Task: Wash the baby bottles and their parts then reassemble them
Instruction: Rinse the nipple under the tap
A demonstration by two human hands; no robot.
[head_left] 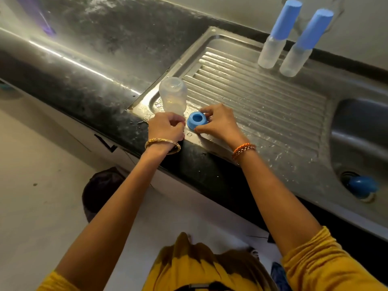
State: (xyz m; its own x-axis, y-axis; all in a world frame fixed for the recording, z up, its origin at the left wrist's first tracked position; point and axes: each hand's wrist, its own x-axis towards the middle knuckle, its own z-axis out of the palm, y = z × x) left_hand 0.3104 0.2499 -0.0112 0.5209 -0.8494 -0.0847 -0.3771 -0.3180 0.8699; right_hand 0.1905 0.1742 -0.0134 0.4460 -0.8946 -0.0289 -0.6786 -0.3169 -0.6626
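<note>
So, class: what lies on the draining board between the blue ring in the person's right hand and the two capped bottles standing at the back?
In the head view, only bare wet ribbed draining board lies between the blue ring and the capped bottles.

Dark speckled tabletop (88,66) holding a wet steel drainboard (262,106); on it, one uncapped clear bottle (173,95), a blue ring (197,120), two capped bottles (294,38).

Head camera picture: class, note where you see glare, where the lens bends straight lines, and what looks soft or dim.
Head view: a bright streak of glare runs along the counter edge; the wide lens bows the counter and sink drainboard; the two capped bottles lean outward near the corner; the sink bowl lies dim; the floor looks hazy.
</note>
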